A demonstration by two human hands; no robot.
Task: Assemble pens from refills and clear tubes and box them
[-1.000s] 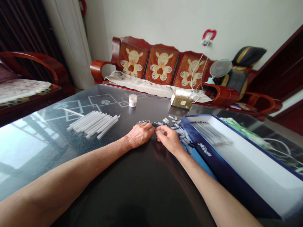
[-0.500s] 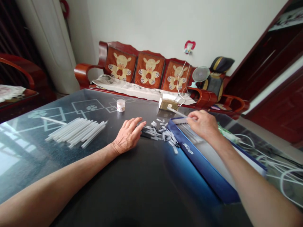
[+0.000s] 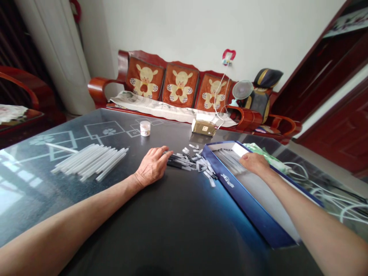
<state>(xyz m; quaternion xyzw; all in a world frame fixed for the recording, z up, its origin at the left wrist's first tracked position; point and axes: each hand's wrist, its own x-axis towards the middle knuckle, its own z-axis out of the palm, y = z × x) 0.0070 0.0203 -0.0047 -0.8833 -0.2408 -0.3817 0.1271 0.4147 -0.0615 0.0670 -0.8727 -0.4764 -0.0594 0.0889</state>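
- left hand (image 3: pixel 152 166): fingers spread wide, palm down, empty; fingertips just beside the black-and-white plastic pieces (image 3: pixel 189 160)
- right hand (image 3: pixel 254 163): fingers together, holding nothing visible; over the blue box (image 3: pixel 230 180), near its grey tubes (image 3: pixel 228 159)

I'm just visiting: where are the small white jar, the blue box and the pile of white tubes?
Small white jar (image 3: pixel 145 128): head view, on the jar's side.
Blue box (image 3: pixel 244 200): head view, on its long blue outer wall.
Pile of white tubes (image 3: pixel 89 163): head view, on the middle of the pile.
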